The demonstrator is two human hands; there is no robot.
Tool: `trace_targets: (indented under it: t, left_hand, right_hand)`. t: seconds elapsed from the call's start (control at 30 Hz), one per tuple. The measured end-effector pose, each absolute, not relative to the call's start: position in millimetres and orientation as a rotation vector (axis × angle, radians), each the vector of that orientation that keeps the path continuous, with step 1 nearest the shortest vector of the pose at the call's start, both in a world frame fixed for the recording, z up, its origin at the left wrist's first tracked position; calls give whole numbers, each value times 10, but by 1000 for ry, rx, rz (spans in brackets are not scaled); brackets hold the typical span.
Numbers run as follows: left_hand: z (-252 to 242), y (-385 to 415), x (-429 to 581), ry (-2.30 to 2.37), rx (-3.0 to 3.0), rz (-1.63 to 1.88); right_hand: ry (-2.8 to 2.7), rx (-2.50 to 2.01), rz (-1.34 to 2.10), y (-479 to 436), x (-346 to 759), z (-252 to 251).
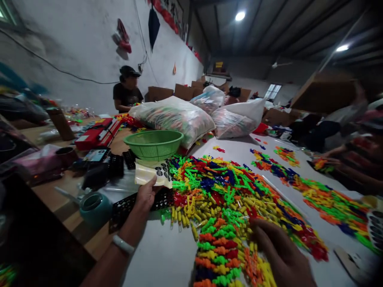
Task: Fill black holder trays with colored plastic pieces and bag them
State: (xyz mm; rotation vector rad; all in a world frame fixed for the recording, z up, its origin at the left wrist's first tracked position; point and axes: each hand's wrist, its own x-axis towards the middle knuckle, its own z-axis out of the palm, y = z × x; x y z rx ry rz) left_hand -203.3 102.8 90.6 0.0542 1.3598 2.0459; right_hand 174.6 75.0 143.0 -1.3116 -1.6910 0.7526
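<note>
My left hand (pixel 146 194) is closed on a sticker sheet (pixel 153 173) with round black stickers and a pale yellow backing, thumb on top. At the right, my right hand (pixel 281 251) is slightly blurred, its fingertips together at a small red plastic piece (pixel 253 213) above the pile. Between the hands lie yellow tube-shaped pieces (pixel 206 209) and a heap of coloured plastic figures (pixel 215 177) in green, blue, red and yellow. Nearer to me, rows of coloured figures (pixel 218 255) lie side by side on the white table surface (pixel 161 255).
A green basket (pixel 153 145) stands beyond my left hand, before full white sacks (pixel 176 117). A teal jar (pixel 95 209) and red box (pixel 97 133) are left. More figures (pixel 329 205) spread right. A co-worker (pixel 127 89) sits behind; another person's arm (pixel 338 153) is right.
</note>
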Motion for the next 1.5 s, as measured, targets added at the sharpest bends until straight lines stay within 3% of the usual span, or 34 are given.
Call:
trace_targets:
  t: [0.17, 0.4, 0.9, 1.3, 1.5]
  left_hand:
    - [857, 766, -1794, 1250, 31, 2155]
    - [799, 717, -1736, 1313, 128, 2232]
    - [700, 695, -1798, 1330, 343, 2258]
    - [725, 579, -1757, 1337, 188, 2217]
    - [750, 464, -1754, 1286, 124, 2157]
  right_hand:
    - [-2355, -645, 721, 1189, 229, 1755]
    - [-2710, -707, 457, 1425, -917, 1562]
    - [-2720, -782, 401, 1458, -1045, 1513]
    - [-2343, -914, 795, 1651, -1071, 1342]
    - [-1987, -1018, 999, 1903, -575, 1554]
